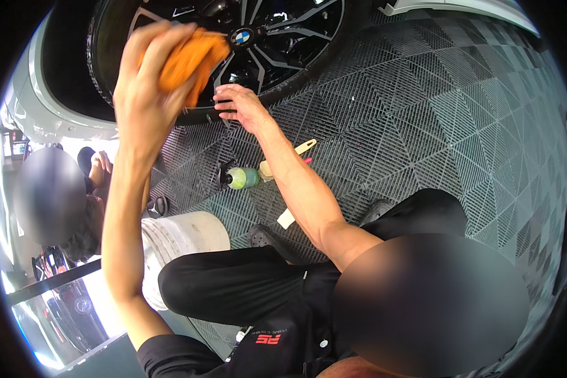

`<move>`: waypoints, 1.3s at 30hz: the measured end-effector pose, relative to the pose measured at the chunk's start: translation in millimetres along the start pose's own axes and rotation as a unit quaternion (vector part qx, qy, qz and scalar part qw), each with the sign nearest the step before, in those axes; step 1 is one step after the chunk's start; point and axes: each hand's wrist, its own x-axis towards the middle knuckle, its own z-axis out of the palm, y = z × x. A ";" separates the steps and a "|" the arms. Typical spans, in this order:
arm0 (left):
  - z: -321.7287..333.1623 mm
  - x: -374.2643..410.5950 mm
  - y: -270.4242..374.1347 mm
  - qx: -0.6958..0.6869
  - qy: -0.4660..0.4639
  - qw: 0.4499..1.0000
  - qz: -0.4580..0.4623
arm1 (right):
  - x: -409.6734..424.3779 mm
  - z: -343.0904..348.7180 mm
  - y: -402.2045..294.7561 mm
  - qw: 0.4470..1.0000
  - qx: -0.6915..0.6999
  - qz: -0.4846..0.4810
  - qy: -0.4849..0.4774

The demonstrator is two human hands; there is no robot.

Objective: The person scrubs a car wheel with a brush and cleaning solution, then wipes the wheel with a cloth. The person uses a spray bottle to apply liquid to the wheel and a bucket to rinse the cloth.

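My left hand (pixel 146 90) grips a crumpled orange cloth (pixel 184 61), held over the left part of a black and grey BMW car wheel (pixel 271 33). The hand and cloth are blurred; whether the cloth touches the wheel, I cannot tell. My right hand (pixel 238 106) is empty, its fingers apart, near the lower edge of the tyre (pixel 307 78). Below it, a bottle of green liquid with a black top (pixel 244 178) lies on the floor beside a cream-handled tool (pixel 307 146), partly hidden by my right forearm.
A whitish plastic bucket (pixel 196 231) stands by my knee. Another person's hand (pixel 101 163) and shoe (pixel 157 207) show at the left, below the pale car body (pixel 42 108). A pale flat piece (pixel 286 219) lies on the grated floor tiles (pixel 387 113). A blurred patch covers the lower right.
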 end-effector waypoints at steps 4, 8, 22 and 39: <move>-56.8 -90.3 -2.5 -0.040 -0.046 0.978 -0.200 | 3.1 -16.9 4.8 1.000 -0.017 0.007 0.023; -127.2 -182.1 -7.1 -0.091 -0.051 0.914 -0.393 | 5.0 -32.1 13.0 0.999 -0.035 0.024 0.029; -206.8 -429.3 -2.7 -0.102 -0.193 0.670 -0.710 | 3.4 -50.3 36.4 0.991 -0.100 0.050 0.074; -123.6 -533.6 -28.2 -0.234 -0.455 0.592 -0.622 | -8.8 -48.9 71.5 0.985 -0.138 0.081 0.061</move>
